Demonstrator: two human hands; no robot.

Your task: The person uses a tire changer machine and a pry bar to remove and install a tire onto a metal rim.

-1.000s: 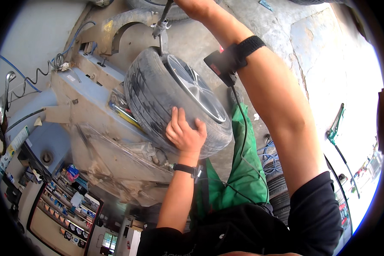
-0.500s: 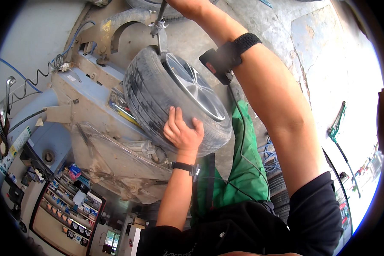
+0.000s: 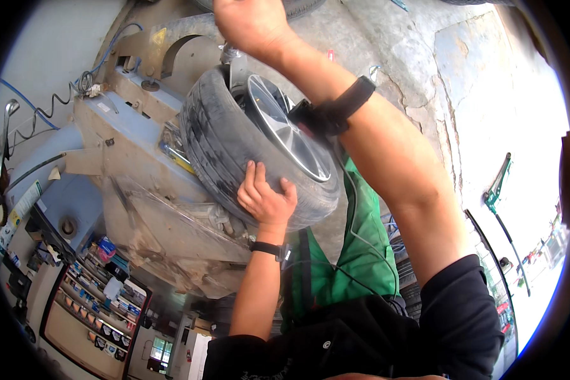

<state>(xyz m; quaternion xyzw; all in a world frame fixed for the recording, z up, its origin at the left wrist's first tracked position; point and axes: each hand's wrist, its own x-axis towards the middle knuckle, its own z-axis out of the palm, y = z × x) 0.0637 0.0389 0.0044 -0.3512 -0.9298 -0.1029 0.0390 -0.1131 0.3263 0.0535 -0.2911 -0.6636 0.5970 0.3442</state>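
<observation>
The tire (image 3: 221, 136), dusty grey-black and grooved, stands tilted just off the view's center toward ten o'clock, its tread (image 3: 201, 152) turned to eight o'clock and marked with darker patches. Its silver-grey spoked rim (image 3: 288, 140) faces two o'clock, partly hidden on that side. A flat grey metal blade (image 3: 239, 69) sits at the tire's eleven o'clock edge, beside a dark gap between tire and rim.
</observation>
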